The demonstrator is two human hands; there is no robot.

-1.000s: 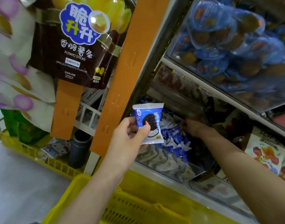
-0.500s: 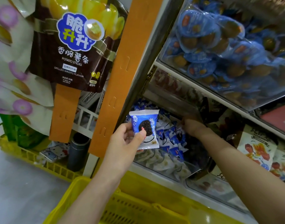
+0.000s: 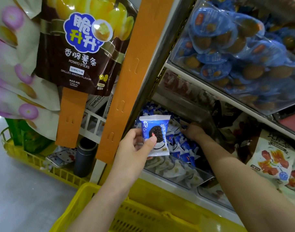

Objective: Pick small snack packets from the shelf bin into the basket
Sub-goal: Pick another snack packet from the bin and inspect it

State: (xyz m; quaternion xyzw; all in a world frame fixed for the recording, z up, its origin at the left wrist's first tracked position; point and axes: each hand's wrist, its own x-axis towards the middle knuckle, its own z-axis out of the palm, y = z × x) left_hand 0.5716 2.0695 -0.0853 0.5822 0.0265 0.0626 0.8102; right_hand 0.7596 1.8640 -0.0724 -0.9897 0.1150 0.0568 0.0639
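Well above the basket (image 3: 160, 213), the left grip (image 3: 136, 148) pinches an upright snack packet (image 3: 156, 131); farther up, the right grip (image 3: 192, 132) reaches into the shelf bin (image 3: 176, 171), its closure hidden.

The snack packet (image 3: 157, 129) is shiny plastic film, its end seams crimped into fine ridges. The shelf bin (image 3: 180, 173) is clear, smooth plastic. The basket (image 3: 160, 213) is yellow moulded plastic, slightly glossy, with slotted walls. The potato sticks bag (image 3: 79, 61) gleams like foil; the orange strip (image 3: 126, 81) looks matt. The floor (image 3: 17, 198) is polished and reflective.
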